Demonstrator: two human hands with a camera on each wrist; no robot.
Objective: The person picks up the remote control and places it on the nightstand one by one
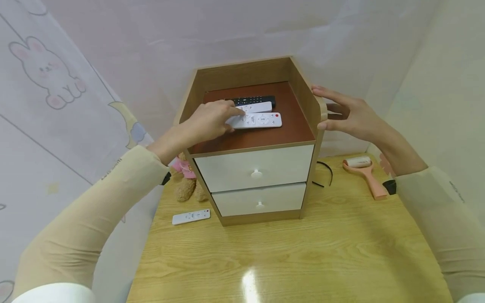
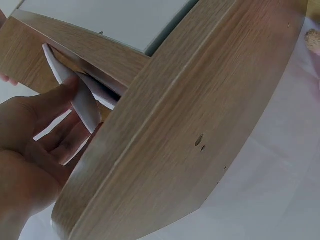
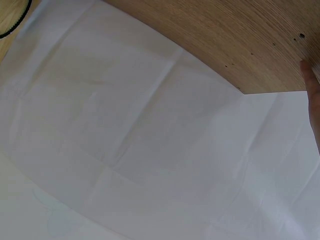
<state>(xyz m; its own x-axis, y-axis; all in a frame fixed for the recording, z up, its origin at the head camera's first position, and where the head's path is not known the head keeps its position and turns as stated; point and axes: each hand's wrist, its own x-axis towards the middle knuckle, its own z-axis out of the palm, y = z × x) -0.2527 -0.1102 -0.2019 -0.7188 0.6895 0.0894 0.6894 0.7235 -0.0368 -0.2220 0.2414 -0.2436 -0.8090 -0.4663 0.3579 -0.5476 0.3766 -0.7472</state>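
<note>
My left hand [image 1: 214,120] reaches over the left wall of a small wooden cabinet [image 1: 261,219] and pinches the front white remote control [image 1: 261,120] on its brown top. In the left wrist view, thumb and fingers hold this remote [image 2: 85,102] tilted on edge. Right behind it lie a second white remote [image 1: 261,107] and a black remote [image 1: 255,100], both partly covered by the hand. My right hand [image 1: 354,113] rests against the cabinet's right side panel [image 1: 303,99], fingers fairly straight, thumb at the front edge. A fingertip [image 3: 309,75] touches the panel's outer face in the right wrist view.
Two white drawers [image 1: 242,166] with knobs front the cabinet. On the wooden table [image 1: 265,256] lie another white remote [image 1: 191,216] at left, a plush toy [image 1: 185,189] beside the cabinet, a black headband [image 1: 330,172] and an orange lint roller [image 1: 369,176] at right.
</note>
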